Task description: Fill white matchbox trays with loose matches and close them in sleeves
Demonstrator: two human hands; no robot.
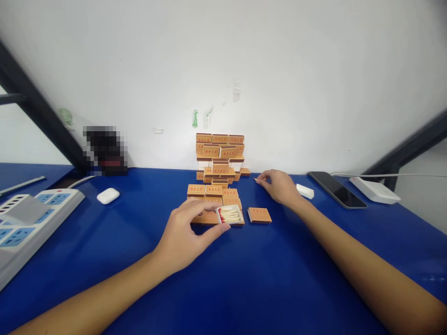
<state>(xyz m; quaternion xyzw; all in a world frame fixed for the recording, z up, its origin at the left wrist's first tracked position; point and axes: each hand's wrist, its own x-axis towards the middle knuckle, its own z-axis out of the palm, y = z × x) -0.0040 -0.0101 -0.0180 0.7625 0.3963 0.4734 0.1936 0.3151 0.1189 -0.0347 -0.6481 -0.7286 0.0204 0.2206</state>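
My left hand grips a small white matchbox tray between thumb and fingers. Red-tipped matches lie inside it. Beneath and behind the tray are rows of orange matchboxes laid flat. To the right of the tray lies a single orange matchbox cover or box; its ends do not show whether it is filled. Farther back, my right hand pinches a thin match at its fingertips, close to the table. A stepped stack of matchboxes rises against the wall, left of my right hand.
At the left are a power strip, a white earbud case and a blurred dark object. On the right lie a white block, a phone and a white device with a cable. A white wall bounds the blue table.
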